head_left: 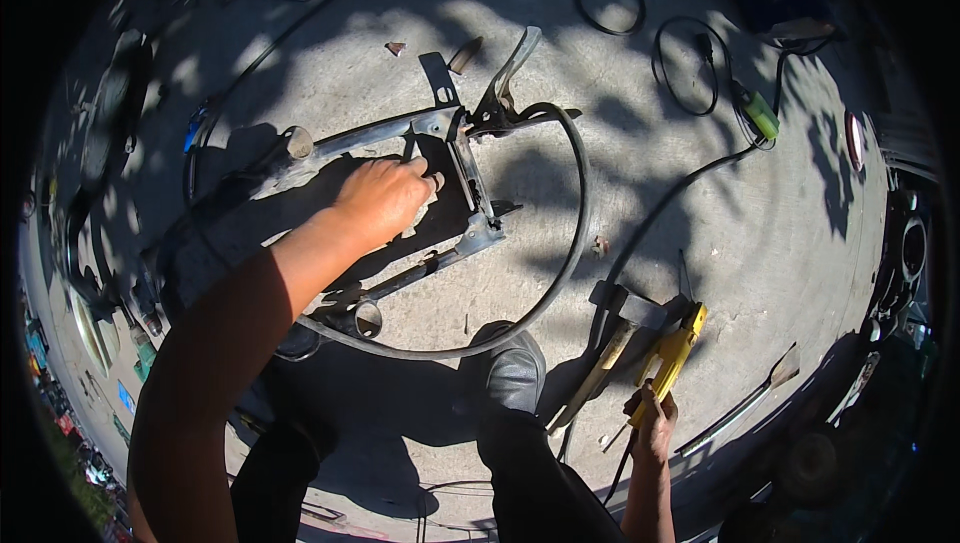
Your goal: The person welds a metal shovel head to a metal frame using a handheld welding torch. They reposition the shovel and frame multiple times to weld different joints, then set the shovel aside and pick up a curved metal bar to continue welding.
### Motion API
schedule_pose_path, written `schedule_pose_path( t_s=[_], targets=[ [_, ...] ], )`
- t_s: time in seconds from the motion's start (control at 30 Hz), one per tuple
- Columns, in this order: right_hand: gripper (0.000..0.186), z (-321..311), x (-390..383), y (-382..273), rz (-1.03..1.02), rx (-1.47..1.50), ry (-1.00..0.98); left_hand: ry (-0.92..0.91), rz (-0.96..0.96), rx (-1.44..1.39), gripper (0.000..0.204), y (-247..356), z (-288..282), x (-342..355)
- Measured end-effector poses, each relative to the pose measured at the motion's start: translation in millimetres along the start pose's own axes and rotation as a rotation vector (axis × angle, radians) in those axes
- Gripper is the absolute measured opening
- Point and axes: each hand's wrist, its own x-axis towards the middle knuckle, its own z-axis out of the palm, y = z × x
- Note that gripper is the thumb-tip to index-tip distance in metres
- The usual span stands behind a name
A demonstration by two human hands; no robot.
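Down on shade-dappled grey concrete (750, 253), a worn bare-metal frame (470, 171), left hand (388, 201) curled over its opening, whether gripping anything unclear, right hand (655, 423) closed around a long yellow tool (680, 345), a wooden-handled, block-headed hammer (612, 347) just beside it.

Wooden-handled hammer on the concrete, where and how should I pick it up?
The wooden-handled hammer with a grey block head is likely best gripped on its handle's lower half, coming from the person's near side: the slim shaft slants back toward them, the bulky head facing away. The nearby right hand holds a long yellow tool, so would probably need freeing first.
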Motion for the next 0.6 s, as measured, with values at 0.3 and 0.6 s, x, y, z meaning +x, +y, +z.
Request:
schedule_pose_path(
  t_s=[0.3,0.6],
  targets=[
    [0.028,-8.6,2.0,-0.7,0.016,-0.053,-0.017,0.122,0.095,0.072,0.01,-6.5,11.1,14.6],
    [0.029,-7.1,-3.0,-2.2,-0.021,-0.063,0.015,0.04,-0.146,-0.067,0.032,-13.5,-6.5,-7.6]
  ],
)
